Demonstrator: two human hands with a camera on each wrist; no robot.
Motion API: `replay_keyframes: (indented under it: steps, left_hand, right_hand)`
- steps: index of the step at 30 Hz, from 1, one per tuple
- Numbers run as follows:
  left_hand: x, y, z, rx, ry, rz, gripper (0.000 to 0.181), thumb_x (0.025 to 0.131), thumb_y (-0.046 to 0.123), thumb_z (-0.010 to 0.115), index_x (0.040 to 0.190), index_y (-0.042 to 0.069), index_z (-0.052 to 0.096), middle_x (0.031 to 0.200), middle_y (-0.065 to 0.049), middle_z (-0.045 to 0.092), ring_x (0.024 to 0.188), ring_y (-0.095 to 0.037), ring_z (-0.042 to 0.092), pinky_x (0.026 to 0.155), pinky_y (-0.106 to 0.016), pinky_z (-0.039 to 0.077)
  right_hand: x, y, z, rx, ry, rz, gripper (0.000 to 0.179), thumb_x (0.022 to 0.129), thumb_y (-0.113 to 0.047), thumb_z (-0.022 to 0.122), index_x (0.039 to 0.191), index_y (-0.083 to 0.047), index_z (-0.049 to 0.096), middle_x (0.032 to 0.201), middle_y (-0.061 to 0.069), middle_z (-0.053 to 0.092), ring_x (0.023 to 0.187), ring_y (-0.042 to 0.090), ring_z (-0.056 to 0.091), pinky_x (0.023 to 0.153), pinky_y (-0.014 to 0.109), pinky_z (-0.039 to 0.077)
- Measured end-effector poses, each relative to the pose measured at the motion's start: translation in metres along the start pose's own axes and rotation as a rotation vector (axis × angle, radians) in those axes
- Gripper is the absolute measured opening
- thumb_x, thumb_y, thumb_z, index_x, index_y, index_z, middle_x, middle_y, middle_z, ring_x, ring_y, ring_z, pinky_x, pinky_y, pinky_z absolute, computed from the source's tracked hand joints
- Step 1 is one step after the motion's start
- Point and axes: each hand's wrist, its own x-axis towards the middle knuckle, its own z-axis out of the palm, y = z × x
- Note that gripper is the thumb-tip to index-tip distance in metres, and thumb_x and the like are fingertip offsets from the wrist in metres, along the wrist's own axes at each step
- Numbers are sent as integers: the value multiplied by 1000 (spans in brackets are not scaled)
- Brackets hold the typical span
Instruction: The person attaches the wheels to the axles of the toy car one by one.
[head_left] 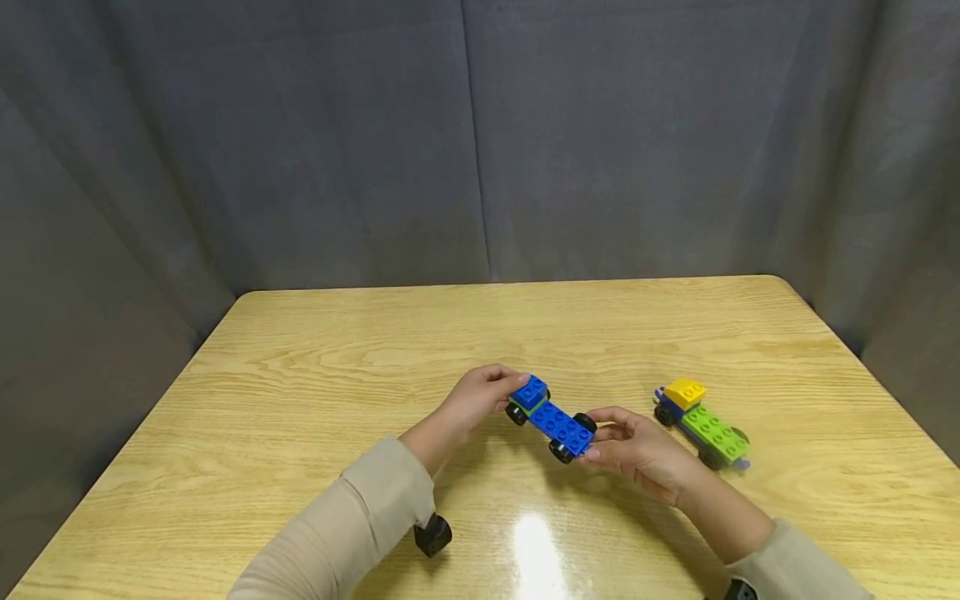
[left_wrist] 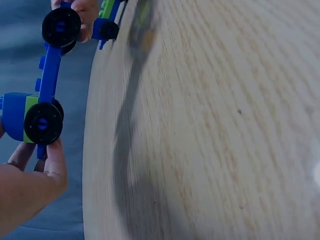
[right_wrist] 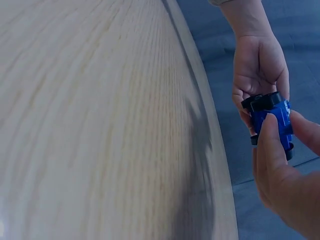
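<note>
A blue toy car (head_left: 558, 423) built of studded bricks, with black wheels and a thin green layer under its cab, is held up above the table between both hands. My left hand (head_left: 480, 398) grips its cab end, thumb beside the blue top brick. At the flat rear end, my right hand (head_left: 641, 454) pinches the car between thumb and fingers. The left wrist view shows the car (left_wrist: 49, 75) side-on, left fingers curled under the cab. From the right wrist, the car's underside (right_wrist: 272, 117) shows, with right fingertips against it.
On the wooden table (head_left: 337, 350), right of my right hand, stands a second toy car (head_left: 712, 433) with a yellow cab brick, a lime-green studded bed and black wheels. Grey curtains (head_left: 360, 150) hang behind and beside the table.
</note>
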Motion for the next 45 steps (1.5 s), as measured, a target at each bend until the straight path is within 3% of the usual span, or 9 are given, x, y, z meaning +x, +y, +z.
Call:
replay_keyframes:
  steps: [9,21,27,33,45]
  left_hand:
    - [11,1,3,131,-1,-13,29,86,29,53,98,4,60,107,-6,54,101,-21,50,83,-32,43]
    - [22,-3,6,348,-39,0,29,87,29,51,104,9,61,102,-4,57,83,-17,51,70,-30,44]
    - [23,-2,9,391,-60,44,27,87,28,51,103,8,62,98,-2,58,85,-15,50,70,-31,42]
    - [25,-2,13,411,-63,33,25,87,26,51,100,7,62,90,-1,58,78,-13,51,68,-28,43]
    - [28,-8,15,464,-75,42,23,89,25,49,100,9,61,91,0,57,79,-13,49,69,-28,42]
  right_hand:
    - [4,-1,0,-195,5,21,65,74,2,63,125,12,23,102,21,40,85,21,54,75,33,46]
    - [16,9,-7,-514,-9,-3,54,69,-8,71,115,6,45,95,15,52,80,21,54,67,34,47]
    - [18,9,-2,-678,1,-37,52,67,-10,73,110,5,48,84,9,58,73,20,55,62,32,46]
    - [20,8,1,-855,19,-70,49,64,-16,76,103,2,53,81,4,58,74,16,54,62,29,45]
    - [22,7,7,-943,-8,-84,44,61,-14,77,95,1,53,81,3,57,74,15,54,63,29,45]
